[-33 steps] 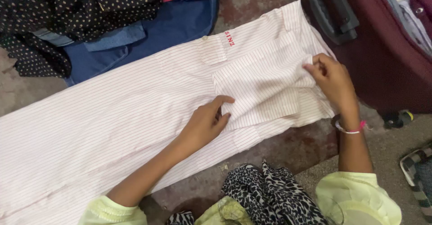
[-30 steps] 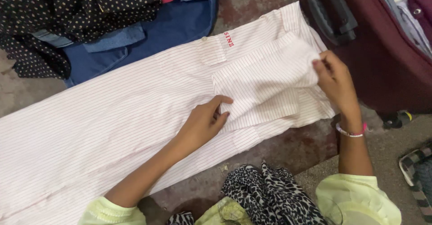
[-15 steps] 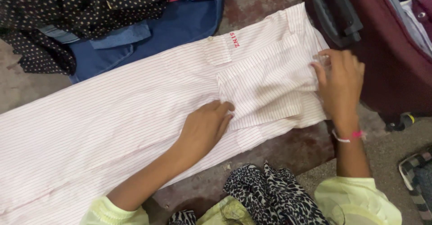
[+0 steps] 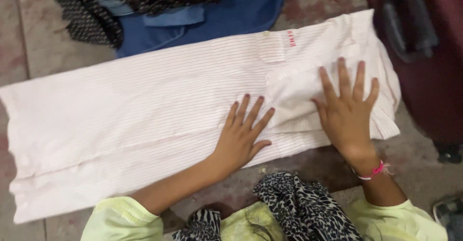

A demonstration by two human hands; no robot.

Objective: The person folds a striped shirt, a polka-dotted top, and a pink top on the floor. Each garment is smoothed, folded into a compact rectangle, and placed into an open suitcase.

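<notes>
Hands lie flat on a long white garment with thin red stripes [image 4: 144, 110], which is spread lengthwise across the floor [image 4: 43, 38]. Taking that striped garment as the landmark: the left hand [image 4: 243, 137] rests palm down on its near edge, about the middle of its length, fingers [image 4: 254, 108] spread wide and straight, gripping nothing. The right hand [image 4: 348, 108] presses on the garment's right end, where the cloth is folded over in several layers; its fingers [image 4: 343, 77] are also splayed wide and flat, holding nothing. A pink bracelet [image 4: 374, 170] circles the right wrist, just off the garment's near edge.

On the garment's far side, near the right end, sits a small flap pocket [image 4: 271, 48] with a little red mark beside it.

Beyond the garment's far edge lies a dark blue cloth [image 4: 241, 14], partly touching or tucked under the striped fabric; I cannot tell which. On top of that blue cloth is a black spotted garment [image 4: 96, 4]. To the right of the garment's right end stands a dark maroon suitcase [image 4: 434, 67], blurred in this view, close to the cloth.

On the near side of the garment, between the two forearms, a black-and-white patterned scarf [image 4: 299, 207] hangs over pale yellow-green sleeves [image 4: 120, 219].
</notes>
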